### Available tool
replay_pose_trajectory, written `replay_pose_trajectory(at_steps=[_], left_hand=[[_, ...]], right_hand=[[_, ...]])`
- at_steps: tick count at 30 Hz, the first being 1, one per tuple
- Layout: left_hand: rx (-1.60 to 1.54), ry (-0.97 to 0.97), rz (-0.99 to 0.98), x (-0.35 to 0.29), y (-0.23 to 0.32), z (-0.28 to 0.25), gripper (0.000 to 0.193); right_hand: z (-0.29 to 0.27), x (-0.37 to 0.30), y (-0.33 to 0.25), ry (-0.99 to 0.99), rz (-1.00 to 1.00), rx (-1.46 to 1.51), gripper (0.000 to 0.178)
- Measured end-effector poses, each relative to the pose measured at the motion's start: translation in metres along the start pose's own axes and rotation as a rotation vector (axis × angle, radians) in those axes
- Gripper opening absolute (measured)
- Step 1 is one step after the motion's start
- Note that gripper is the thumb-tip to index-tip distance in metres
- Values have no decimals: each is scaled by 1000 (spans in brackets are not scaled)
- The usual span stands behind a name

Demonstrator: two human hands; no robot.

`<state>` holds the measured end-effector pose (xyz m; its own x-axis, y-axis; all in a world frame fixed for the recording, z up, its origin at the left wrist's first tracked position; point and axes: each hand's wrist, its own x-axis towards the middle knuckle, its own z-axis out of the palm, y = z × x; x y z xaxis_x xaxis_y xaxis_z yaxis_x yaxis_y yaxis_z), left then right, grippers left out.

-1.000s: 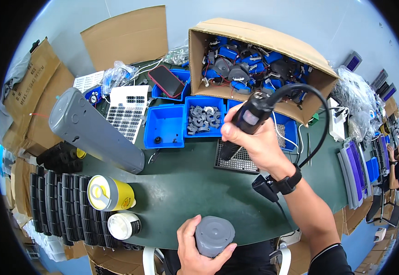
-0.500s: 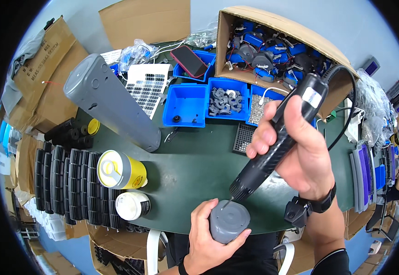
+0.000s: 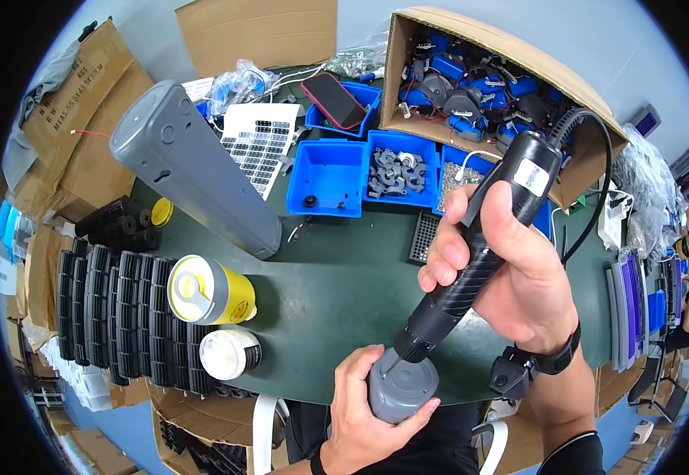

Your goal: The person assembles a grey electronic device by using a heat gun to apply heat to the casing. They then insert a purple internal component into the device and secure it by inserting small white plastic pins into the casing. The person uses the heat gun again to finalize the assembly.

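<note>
My left hand point(image 3: 368, 419) is wrapped round a grey rounded housing point(image 3: 408, 392) near the table's front edge, its flat end facing up. In my right hand point(image 3: 511, 269) is a black corded electric screwdriver point(image 3: 471, 261), tilted with its tip down. The bit meets the left part of the housing's end face; whether it sits in a screw hole I cannot make out. A tall grey housing point(image 3: 202, 174) of similar shape stands on the table farther left, leaning in the wide view.
Blue bins point(image 3: 325, 178) hold grey clips and small screws. Behind them, an open cardboard box point(image 3: 503, 39) contains blue-and-grey parts. At left stand a yellow tub point(image 3: 237, 297), a white jar point(image 3: 230, 354) and stacked black ribbed parts point(image 3: 127, 317). The screwdriver's cable point(image 3: 610, 174) loops at right.
The screwdriver has shifted slightly down and left relative to the table. The housing in my left hand sits slightly farther right in the view, which has itself moved a little.
</note>
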<state>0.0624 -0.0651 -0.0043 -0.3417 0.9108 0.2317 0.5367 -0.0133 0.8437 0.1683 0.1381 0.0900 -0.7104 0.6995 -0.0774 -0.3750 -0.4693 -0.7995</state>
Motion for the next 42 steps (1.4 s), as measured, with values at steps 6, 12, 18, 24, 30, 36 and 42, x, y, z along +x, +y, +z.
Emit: replay_pose_trajectory(at_steps=[6, 12, 18, 24, 30, 36, 42], left_hand=[[-57, 2, -12, 3, 1, -4, 92], [-38, 10, 14, 3, 6, -5, 92], [-9, 2, 1, -1, 1, -3, 91], [-52, 8, -53, 0, 7, -4, 92], [-57, -14, -70, 0, 8, -6, 93], [-61, -36, -60, 2, 7, -8, 92], [-68, -36, -60, 1, 6, -9, 93]], right_hand=[[2, 2, 5, -26, 16, -14, 43], [8, 9, 10, -81, -7, 53, 31], [1, 15, 10, -216, 9, -35, 36], [-26, 19, -7, -131, -225, -68, 43], [-60, 44, 13, 267, -460, -415, 24], [-67, 49, 22, 323, -455, -412, 26], [-65, 49, 22, 283, -421, -435, 28]])
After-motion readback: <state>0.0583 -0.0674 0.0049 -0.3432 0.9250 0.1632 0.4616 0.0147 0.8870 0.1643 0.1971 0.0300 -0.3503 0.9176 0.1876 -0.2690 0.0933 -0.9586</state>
